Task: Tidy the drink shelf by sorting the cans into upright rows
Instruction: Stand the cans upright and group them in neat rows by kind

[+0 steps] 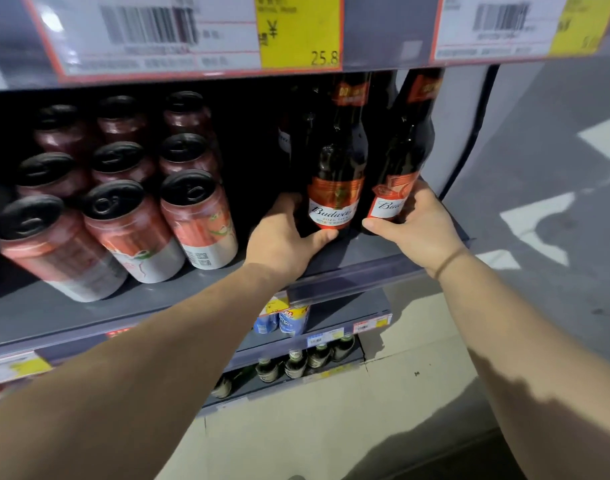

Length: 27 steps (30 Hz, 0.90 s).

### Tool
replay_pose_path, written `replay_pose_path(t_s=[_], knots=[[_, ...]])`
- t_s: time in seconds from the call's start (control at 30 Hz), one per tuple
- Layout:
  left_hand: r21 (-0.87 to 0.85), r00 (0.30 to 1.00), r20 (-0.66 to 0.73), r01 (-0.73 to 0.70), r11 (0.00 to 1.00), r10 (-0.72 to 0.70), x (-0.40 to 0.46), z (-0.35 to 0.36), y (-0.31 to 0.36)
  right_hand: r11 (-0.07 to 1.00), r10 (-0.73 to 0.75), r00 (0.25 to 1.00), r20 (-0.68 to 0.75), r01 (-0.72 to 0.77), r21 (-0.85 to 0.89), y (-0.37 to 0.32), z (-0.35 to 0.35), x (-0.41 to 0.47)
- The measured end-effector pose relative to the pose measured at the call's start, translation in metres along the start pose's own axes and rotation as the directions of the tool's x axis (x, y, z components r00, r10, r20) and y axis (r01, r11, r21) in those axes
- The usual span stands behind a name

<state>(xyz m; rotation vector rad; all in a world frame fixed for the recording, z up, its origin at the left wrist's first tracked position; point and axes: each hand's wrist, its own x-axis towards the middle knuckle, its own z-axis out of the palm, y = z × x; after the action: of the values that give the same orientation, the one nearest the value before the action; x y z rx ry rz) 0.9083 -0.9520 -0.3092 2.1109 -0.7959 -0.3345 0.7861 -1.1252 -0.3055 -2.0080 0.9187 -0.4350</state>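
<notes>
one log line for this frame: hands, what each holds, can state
left hand: grips left bottle | right hand: grips right bottle | red cans: upright rows, untouched | shelf: both bottles standing at front edge

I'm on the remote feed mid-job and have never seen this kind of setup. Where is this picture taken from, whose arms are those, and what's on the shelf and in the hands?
There is no machine here. A person wears one wide-angle camera on the head, looking forward and down, so the two bare arms are theirs. The left hand grips the base of one dark Budweiser bottle; the right hand grips a second bottle beside it. Both bottles stand upright on the grey shelf. Left of them, red cans with black tops stand in rows. Price tags hang above, and lower shelves hold more drinks.
</notes>
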Motion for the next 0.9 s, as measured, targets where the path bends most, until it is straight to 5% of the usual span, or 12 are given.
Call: replay_pose_path(t_s=[0.13, 0.27, 0.5, 0.67, 0.9], knots=[[-0.025, 1.0, -0.016, 0.0, 1.0, -0.001, -0.02, -0.016, 0.013, 0.997, 0.012, 0.982, -0.189, -0.027, -0.079, -0.01, 0.008, -0.022], [-0.133, 0.999, 0.007, -0.041, 0.99, 0.042, -0.071, -0.064, 0.014, 0.995, 0.076, 0.881, -0.467, -0.033, 0.099, -0.047, 0.054, -0.095], [-0.005, 0.995, -0.084, -0.058, 0.998, 0.058, -0.163, -0.201, -0.06, 0.992, -0.126, 0.988, -0.085, 0.127, -0.003, -0.158, 0.189, -0.201], [0.207, 0.983, -0.179, -0.002, 0.978, 0.04, -0.215, -0.316, -0.136, 0.967, -0.223, 0.972, 0.072, 0.23, -0.106, -0.249, 0.277, -0.257], [0.263, 0.945, -0.326, 0.124, 0.957, -0.033, -0.264, -0.446, -0.213, 0.94, -0.294, 0.933, 0.208, 0.322, -0.111, -0.346, 0.388, -0.315]])
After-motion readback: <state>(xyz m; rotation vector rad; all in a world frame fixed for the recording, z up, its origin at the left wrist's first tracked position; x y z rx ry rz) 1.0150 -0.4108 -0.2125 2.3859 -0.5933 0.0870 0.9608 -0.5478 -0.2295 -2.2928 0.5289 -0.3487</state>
